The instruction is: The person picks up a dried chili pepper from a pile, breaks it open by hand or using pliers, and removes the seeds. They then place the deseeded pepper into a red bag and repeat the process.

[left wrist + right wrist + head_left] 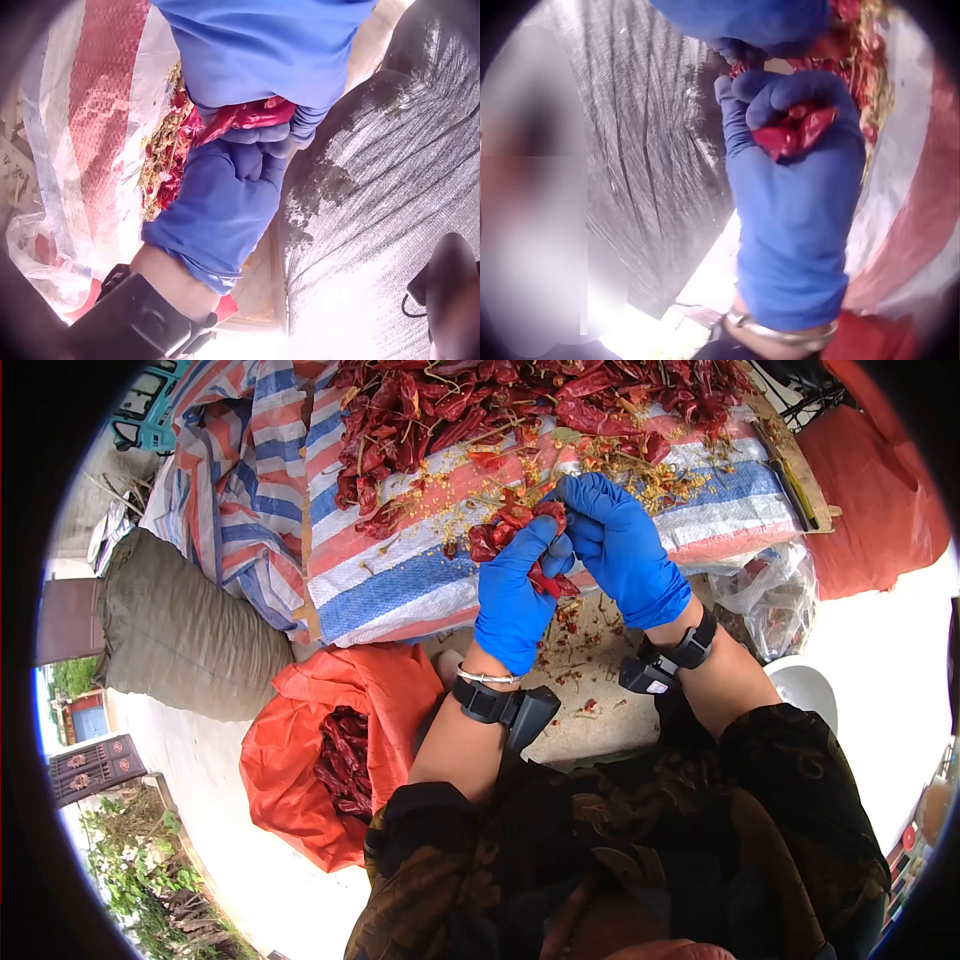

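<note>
My blue-gloved left hand (515,600) curls around a few wrinkled dried red chili peppers (487,541). In the right wrist view, shiny red chili skin (795,133) shows between its curled fingers and palm. Close against it is my right hand (625,550), also in a blue glove, its fingertips pinching at the end of a chili. The left wrist view has a chili (259,114) under the left hand, with the bent fingers of the right hand (217,195) right beside it. Both hands are above the near part of a striped woven sheet (400,595).
A heap of dried chilies (480,405) covers the sheet's far part, with yellow seeds (665,488) scattered before it. At lower left, an open red bag (290,760) contains chilies. A stuffed grey-brown sack (190,625), clear plastic bag (775,600) and white basin (808,685) stand around.
</note>
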A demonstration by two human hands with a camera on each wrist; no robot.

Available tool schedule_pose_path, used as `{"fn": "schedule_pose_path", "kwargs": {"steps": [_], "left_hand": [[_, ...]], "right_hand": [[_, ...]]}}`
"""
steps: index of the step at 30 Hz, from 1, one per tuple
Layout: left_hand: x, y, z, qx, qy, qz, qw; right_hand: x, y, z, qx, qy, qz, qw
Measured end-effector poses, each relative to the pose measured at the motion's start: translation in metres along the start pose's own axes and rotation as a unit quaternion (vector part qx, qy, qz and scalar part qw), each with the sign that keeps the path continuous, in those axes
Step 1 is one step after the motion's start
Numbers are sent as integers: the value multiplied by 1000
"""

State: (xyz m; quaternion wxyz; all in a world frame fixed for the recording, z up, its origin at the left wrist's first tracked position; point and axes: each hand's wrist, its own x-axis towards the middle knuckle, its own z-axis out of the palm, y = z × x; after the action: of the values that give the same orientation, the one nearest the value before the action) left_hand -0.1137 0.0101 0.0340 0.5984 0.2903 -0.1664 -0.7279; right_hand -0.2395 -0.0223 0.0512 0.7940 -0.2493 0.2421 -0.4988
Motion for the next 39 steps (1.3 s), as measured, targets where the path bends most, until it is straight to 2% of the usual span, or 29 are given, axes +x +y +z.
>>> {"fn": "schedule_pose_path", "kwargs": {"steps": [1, 2, 3, 4, 5, 7, 8, 9, 10, 11, 12, 13, 14, 16, 20, 21, 23, 24, 26, 27, 29, 31, 33, 34, 35, 36, 37, 38, 39], "left_hand": [[1, 0, 1, 16, -2, 1, 1000], [2, 2, 3, 15, -2, 1, 1000], [2, 5, 4, 99, -27, 23, 994], [1, 9, 5, 182, -50, 44, 981], [0, 13, 8, 181, -50, 44, 981], [-4, 20, 12, 333, -28, 30, 942], [-4, 21, 10, 333, -28, 29, 942], [-4, 20, 6, 307, -51, 21, 950], [-3, 19, 2, 280, -73, 14, 957], [-2, 17, 0, 279, -73, 14, 957], [-1, 14, -2, 223, -81, 16, 971], [0, 11, -3, 166, -89, 18, 982], [0, 8, -6, 166, -90, 18, 982], [3, 2, -10, 77, -68, 8, 995], [3, -4, -11, 70, -43, 26, 996], [3, -3, -10, 62, -42, 20, 997], [3, -3, -8, 53, -42, 13, 998], [4, -4, -8, 28, -36, 6, 999], [6, -6, -7, 3, -32, -1, 999], [6, -8, -6, 39, -21, 26, 999], [7, -9, -7, 75, -12, 50, 996], [9, 0, -10, 102, 11, 106, 989], [12, 12, -14, 90, 7, 90, 992], [13, 13, -15, 90, 39, 95, 991], [14, 13, -15, 91, 73, 101, 988], [12, 14, -12, 59, 51, 94, 993], [12, 12, -11, 57, 46, 93, 993], [13, 11, -11, 56, 48, 94, 993], [13, 11, -12, 54, 51, 96, 993]], "right_hand": [[0, -1, 3, 0, 0, 0, 1000], [1, -2, 7, -242, 36, -148, 958], [0, -2, 12, -463, 68, -284, 837], [0, -2, 7, -556, 79, -336, 756], [2, -4, 4, -556, 79, -336, 756], [3, -7, 0, -600, 24, -395, 696], [1, -8, 0, -600, 25, -394, 696], [-2, -10, 3, -493, 21, -264, 829], [-4, -11, 5, -363, 17, -121, 924], [-5, -8, 3, -364, 17, -120, 923], [-4, -3, 2, -198, 16, -45, 979], [-4, 0, 3, -24, 15, 31, 999], [-6, 3, 5, 16, 49, 43, 998], [-8, 8, 13, 39, 81, 29, 996], [-5, 14, 9, 86, 135, 20, 987], [-3, 14, 4, 86, 135, 19, 987], [1, 11, -6, 149, 41, 24, 988], [1, 11, -6, 148, 41, 23, 988], [2, 12, -3, 132, 75, 21, 988], [3, 9, 0, 132, 76, 20, 988], [2, -1, 6, -112, 87, -53, 988], [7, -18, -10, -115, 63, -75, 989], [8, -36, -12, -271, 170, -206, 925], [4, -44, -7, -398, 161, -239, 871], [6, -42, -12, -402, 162, -241, 868], [12, -37, -23, -558, 144, -301, 760], [18, -36, -31, -691, 120, -349, 621], [20, -42, -40, -737, 118, -345, 569], [24, -51, -51, -739, 120, -345, 566]]}}
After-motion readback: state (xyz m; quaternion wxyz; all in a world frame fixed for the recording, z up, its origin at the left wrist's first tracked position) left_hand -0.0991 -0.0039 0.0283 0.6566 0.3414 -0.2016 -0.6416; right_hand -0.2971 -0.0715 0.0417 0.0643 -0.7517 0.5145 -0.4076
